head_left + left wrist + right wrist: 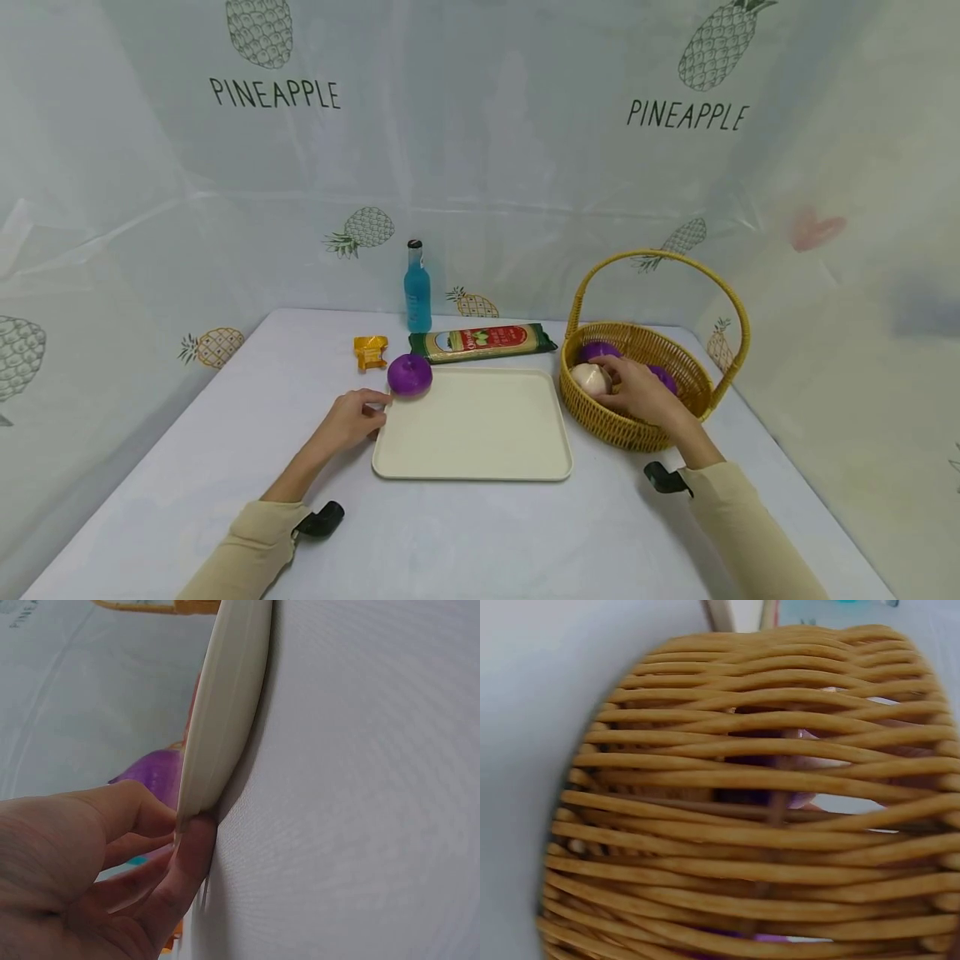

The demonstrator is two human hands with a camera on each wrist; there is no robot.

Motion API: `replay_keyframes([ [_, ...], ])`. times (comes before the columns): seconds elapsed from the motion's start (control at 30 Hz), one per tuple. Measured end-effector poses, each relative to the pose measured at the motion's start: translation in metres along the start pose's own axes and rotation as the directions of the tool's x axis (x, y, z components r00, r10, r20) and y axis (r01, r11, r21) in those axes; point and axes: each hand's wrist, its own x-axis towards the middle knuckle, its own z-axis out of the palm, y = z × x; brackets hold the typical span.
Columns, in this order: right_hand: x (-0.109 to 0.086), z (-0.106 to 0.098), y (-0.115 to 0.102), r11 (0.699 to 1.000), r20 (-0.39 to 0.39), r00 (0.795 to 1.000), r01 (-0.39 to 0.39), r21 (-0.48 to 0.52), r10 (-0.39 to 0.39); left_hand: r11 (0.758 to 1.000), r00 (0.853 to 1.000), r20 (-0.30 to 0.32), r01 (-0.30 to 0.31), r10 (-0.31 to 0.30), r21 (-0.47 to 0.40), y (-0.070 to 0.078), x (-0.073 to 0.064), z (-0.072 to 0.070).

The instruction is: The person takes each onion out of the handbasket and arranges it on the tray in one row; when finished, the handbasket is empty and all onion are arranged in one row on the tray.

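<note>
My left hand [356, 422] pinches the left edge of a cream tray [476, 433], thumb on top and fingers under the rim [196, 780] in the left wrist view. On the tray's far left corner sits a purple onion [409, 376]. Over on the right, my right hand [641, 392] reaches into a wicker basket [607, 429] and grips a white garlic bulb [591, 379] with thumb and fingers. Purple vegetables [598, 350] lie beside it in the basket. Woven canes [765, 840] fill the right wrist view and mostly hide that hand.
Behind the tray lies a green and gold packet [483, 342], with a blue bottle [417, 290] upright behind its left end. A small orange wrapped packet [371, 352] is left of the onion. The basket's tall handle [660, 252] arches above it.
</note>
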Motion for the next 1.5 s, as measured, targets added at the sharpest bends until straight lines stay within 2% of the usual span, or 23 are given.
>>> replay_keyframes([
  [0.17,-0.002,-0.010,-0.008,0.999,-0.038,0.999,0.018,-0.029,-0.019,1.000,1.000,0.000,-0.001,0.001,-0.004,0.000,0.000,0.000],
  [0.4,-0.003,-0.021,-0.018,0.991,-0.098,0.989,0.101,-0.086,-0.109,1.000,1.000,0.001,-0.005,0.005,-0.007,0.001,-0.001,-0.001],
  [0.73,-0.001,-0.027,-0.034,0.995,-0.126,0.989,0.067,-0.068,-0.075,1.000,1.000,0.001,0.011,-0.011,-0.006,0.001,-0.001,0.000],
  [0.93,0.005,-0.025,-0.046,0.996,-0.127,0.990,0.055,-0.071,-0.064,1.000,1.000,-0.001,0.013,-0.013,0.008,0.000,-0.001,0.000],
  [1.13,0.013,-0.019,-0.061,0.991,-0.117,0.987,0.104,-0.079,-0.113,1.000,1.000,-0.004,0.010,-0.009,0.014,-0.001,-0.001,0.001],
  [1.5,0.044,0.010,-0.098,0.986,-0.021,0.990,0.133,-0.097,-0.136,1.000,1.000,-0.002,0.012,-0.012,0.007,0.000,-0.001,0.001],
])
